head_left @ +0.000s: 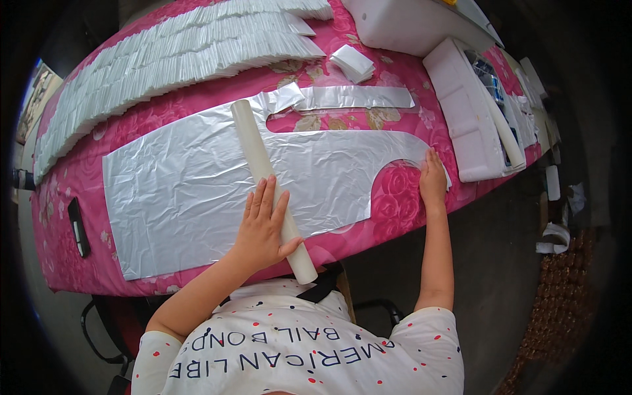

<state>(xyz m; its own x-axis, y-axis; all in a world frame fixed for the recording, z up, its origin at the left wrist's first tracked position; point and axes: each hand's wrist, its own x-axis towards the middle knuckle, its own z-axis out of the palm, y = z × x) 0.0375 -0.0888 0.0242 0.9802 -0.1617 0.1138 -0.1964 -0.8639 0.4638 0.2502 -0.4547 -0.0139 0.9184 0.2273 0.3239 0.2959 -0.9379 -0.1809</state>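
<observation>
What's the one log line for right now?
Left hand: spread over pale tube | Right hand: at curved end of silvery sheet | Tube: lying across sheet | Beyond: rows of folded white pieces

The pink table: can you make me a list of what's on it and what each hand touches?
Left hand: fingers spread, on a pale tube
Right hand: at the curved end of the silvery sheet
Sheet: wrinkled, under the tube
Cover: pink flowered cloth
Far side: rows of white pieces, small white stack
Left end: dark object
</observation>
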